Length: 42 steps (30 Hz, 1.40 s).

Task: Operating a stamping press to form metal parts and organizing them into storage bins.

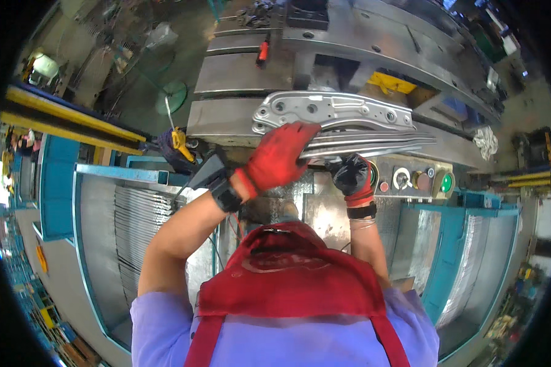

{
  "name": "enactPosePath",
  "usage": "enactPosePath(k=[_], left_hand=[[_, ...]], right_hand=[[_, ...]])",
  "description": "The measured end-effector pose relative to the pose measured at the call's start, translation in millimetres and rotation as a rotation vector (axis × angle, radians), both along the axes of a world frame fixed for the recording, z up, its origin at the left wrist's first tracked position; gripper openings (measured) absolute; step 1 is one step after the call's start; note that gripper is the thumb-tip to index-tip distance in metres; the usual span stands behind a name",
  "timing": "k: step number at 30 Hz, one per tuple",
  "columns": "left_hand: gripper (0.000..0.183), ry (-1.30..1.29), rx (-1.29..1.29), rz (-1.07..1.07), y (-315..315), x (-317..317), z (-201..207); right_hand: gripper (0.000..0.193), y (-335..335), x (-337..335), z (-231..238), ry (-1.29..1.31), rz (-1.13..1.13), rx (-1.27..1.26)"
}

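My left hand (283, 156), in a red glove, grips the left end of a stack of long stamped metal parts (373, 142), which I see nearly edge-on. My right hand (353, 175), in a red glove with dark fingers, closes on the near lower edge of the same stack, its fingertips partly hidden. Just beyond the stack, a grey stamped metal panel (340, 109) with round holes and a curved outline shows its broad face. Its near edge is overlapped by my left hand and the stack.
A steel machine bed (232, 70) lies ahead, with a red-handled tool (263, 52) on it. The button panel (413, 180) is beside my right hand. Blue-framed bins stand left (82, 244) and right (438, 263); the left one holds several metal parts. A yellow-handled tool (180, 144) hangs at left.
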<state>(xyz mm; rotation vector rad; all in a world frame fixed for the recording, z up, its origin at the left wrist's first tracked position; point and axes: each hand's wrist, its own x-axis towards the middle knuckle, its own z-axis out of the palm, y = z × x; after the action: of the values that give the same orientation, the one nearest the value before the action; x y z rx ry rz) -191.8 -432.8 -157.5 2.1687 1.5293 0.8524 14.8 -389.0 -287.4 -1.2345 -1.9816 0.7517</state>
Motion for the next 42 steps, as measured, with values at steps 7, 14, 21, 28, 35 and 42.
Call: enactPosePath(k=[7, 14, 21, 28, 35, 42], left_hand=[[0.067, -0.016, -0.07, -0.081, -49, 0, 16], [0.085, -0.831, -0.677, -0.364, -105, -43, -4], [0.091, -0.543, -0.168, 0.132, -178, -63, -15], [0.077, -0.659, -0.059, 0.386, -256, -86, 12], [0.07, -0.913, 0.167, 0.954, -332, -84, -34], [0.061, -1.338, 0.194, 1.457, -341, -155, -95]], right_hand=[[0.013, -24, 23, 21, -0.401, 0.073, 0.034], [0.009, -86, 10, 58, 0.678, 0.155, -0.168], [0.04, -99, -41, 98, 0.257, 0.62, -0.183], [0.064, -117, -121, 121, 0.068, 0.965, -0.254], [0.075, -174, -256, 147, -0.118, 1.252, -0.354], [0.062, -177, -288, 91, 0.237, 1.153, -1.07]])
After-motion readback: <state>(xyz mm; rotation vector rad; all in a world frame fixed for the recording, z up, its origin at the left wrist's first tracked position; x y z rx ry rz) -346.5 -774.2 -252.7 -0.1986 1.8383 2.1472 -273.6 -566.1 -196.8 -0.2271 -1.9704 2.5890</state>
